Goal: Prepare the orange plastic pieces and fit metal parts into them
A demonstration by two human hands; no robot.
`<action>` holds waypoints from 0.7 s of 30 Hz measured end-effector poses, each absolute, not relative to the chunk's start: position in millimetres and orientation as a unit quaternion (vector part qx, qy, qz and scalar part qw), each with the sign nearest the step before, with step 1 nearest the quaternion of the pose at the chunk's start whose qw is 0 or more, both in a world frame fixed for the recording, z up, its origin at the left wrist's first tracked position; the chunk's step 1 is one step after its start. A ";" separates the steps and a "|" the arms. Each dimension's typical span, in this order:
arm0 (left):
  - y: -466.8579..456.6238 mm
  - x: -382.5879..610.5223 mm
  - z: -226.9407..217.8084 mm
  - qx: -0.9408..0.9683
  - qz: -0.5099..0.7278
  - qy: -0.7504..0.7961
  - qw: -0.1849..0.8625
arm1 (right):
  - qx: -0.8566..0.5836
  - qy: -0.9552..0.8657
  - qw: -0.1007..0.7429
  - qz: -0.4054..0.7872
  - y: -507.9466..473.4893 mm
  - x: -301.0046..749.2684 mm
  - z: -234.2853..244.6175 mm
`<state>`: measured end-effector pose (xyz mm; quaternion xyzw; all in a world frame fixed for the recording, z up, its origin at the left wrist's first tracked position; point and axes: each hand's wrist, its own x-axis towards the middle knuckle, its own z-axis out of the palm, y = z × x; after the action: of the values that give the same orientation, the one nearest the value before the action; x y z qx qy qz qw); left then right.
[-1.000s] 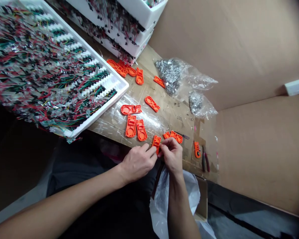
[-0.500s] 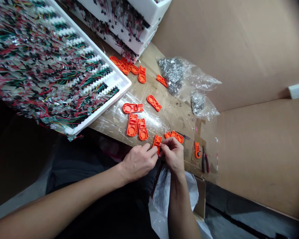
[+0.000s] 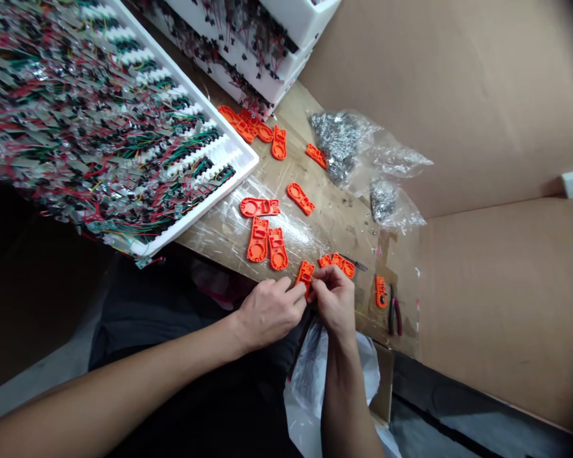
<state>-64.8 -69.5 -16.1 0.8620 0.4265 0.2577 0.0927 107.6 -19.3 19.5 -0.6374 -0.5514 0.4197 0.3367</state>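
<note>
Cardboard walls a tape-covered workbench [image 3: 325,222]. At upper left, a white tray [image 3: 242,160] brims with red and green wire assemblies. At lower centre, the left hand [image 3: 267,312] and right hand [image 3: 337,299] pinch a flat orange plastic piece [image 3: 304,275] at the bench's near edge, fingertips closed on it. Clear bags [image 3: 339,137] of small metal parts lie at upper right.

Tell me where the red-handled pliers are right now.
In the head view, the red-handled pliers lie near the front right corner of the table, just right of a lone orange piece and further right of the right hand.
</note>
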 end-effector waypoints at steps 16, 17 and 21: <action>-68.0 -66.3 -16.9 0.866 0.260 0.418 0.083 | -0.625 -0.687 0.175 0.327 -5.7 107.1 34.3; -68.1 -66.4 -17.3 0.867 0.259 0.417 0.083 | -0.622 -0.693 0.164 0.327 -3.9 107.1 36.2; -68.3 -66.5 -19.2 0.871 0.257 0.411 0.078 | -0.616 -0.706 0.117 0.329 6.1 105.1 38.8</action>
<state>-66.5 -68.3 -19.2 0.8710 0.4114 0.2569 0.0784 105.1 6.1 38.8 -0.6163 -0.7059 0.3292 0.1167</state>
